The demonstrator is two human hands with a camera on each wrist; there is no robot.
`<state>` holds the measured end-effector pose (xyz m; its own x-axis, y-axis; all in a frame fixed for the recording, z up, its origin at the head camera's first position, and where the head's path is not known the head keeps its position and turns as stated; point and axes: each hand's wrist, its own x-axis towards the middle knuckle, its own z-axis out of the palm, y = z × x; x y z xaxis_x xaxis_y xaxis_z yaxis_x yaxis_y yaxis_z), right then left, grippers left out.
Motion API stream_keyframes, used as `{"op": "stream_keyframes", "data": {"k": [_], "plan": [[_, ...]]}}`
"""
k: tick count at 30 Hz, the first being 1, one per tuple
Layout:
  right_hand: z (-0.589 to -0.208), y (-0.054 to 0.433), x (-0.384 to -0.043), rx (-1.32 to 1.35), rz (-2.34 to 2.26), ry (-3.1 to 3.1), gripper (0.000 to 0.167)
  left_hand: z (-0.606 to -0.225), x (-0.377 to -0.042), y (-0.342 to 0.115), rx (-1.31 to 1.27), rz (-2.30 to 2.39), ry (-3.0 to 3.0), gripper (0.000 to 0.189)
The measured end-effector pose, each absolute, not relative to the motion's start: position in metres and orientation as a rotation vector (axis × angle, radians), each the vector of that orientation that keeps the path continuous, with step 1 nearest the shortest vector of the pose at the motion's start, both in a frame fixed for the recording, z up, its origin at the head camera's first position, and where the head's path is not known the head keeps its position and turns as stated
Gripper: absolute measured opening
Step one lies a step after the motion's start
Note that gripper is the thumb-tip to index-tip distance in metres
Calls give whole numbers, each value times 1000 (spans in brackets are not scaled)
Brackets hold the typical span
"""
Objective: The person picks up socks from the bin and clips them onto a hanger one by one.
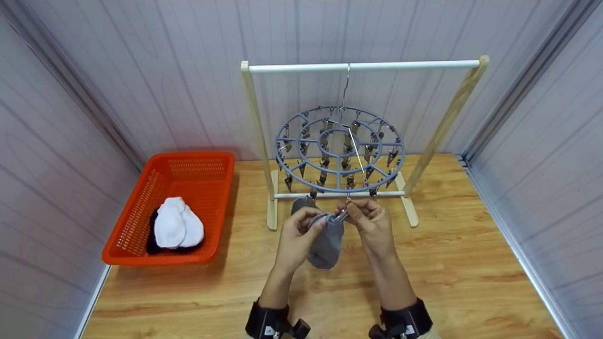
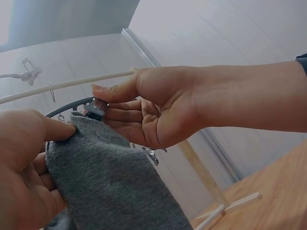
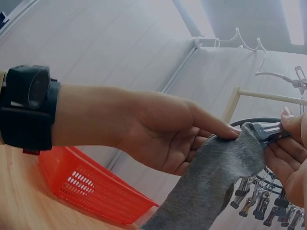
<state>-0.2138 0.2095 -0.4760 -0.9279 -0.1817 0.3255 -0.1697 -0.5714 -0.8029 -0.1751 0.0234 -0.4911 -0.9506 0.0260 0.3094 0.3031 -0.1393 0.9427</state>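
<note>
A grey sock (image 1: 325,247) hangs down between the two hands below the front of a round clip hanger (image 1: 339,186). My left hand (image 1: 297,233) pinches the sock's top edge between thumb and fingers. With thumb and fingertips, my right hand (image 1: 377,228) grips a metal clip (image 3: 270,131) at the hanger's front rim. The clip's end meets the sock's upper corner in the right wrist view. A second grey piece of fabric (image 1: 301,203) hangs just behind my left hand, partly hidden by it.
The hanger, with several metal clips (image 1: 393,155) around its rings, hangs by a hook from a white rod (image 1: 365,66) on a wooden stand (image 1: 443,125). An orange basket (image 1: 224,197) at the left holds white socks (image 1: 176,223) on top of dark fabric. Panelled walls enclose the wooden surface (image 1: 471,263).
</note>
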Motion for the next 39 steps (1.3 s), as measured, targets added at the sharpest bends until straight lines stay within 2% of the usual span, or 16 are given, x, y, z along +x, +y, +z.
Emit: {"op": "stream_keyframes", "data": {"k": [25, 39], "plan": [[-476, 203, -207, -656, -2636, 1735, 6, -490, -175, 28, -278, -2182, -1860, 12], [-474, 203, -206, -627, -2545, 1805, 17, -492, -175, 28, -303, -2189, -1828, 13]]}}
